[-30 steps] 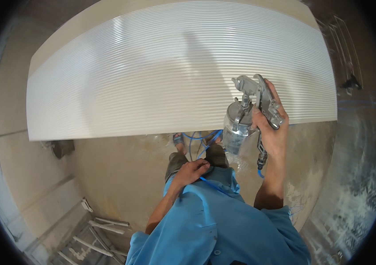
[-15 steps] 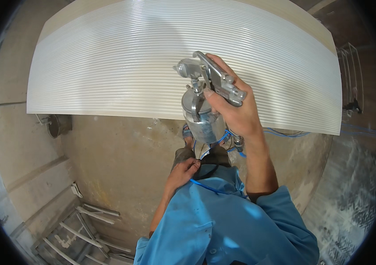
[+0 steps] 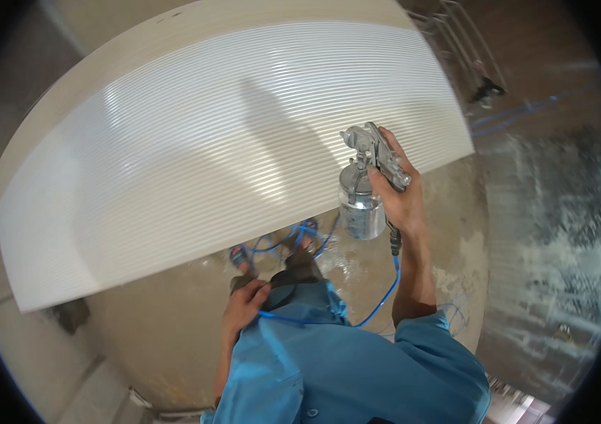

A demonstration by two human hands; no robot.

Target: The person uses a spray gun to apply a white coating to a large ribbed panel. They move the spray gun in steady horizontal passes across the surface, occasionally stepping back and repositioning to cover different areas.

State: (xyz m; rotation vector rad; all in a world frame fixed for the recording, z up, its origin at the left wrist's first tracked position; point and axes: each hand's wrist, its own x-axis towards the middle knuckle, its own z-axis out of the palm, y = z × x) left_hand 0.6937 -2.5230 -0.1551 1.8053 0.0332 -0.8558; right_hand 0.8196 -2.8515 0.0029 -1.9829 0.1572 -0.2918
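My right hand (image 3: 403, 201) grips a metal spray gun (image 3: 358, 185) by its handle, the nozzle pointing left and a silver paint cup hanging below. It is over the near edge of a long, pale, finely ribbed panel (image 3: 173, 162), toward the panel's right end. From the handle's base a blue air hose (image 3: 396, 272) loops down and across my blue shirt to my left hand (image 3: 245, 304). That hand is low by my waist, its fingers curled where the hose meets it; the grip is partly hidden.
Coils of blue hose (image 3: 283, 233) lie around my sandalled feet under the panel's near edge. A wire rack (image 3: 466, 39) with a black item stands beyond the right end. A dark, paint-stained surface (image 3: 548, 233) spreads on the right. A dark round object (image 3: 72, 316) is at lower left.
My view has turned and shifted, so the panel now slants up to the right. The spray gun in my right hand has moved nearer the panel's right end. My left hand stays by my waist.
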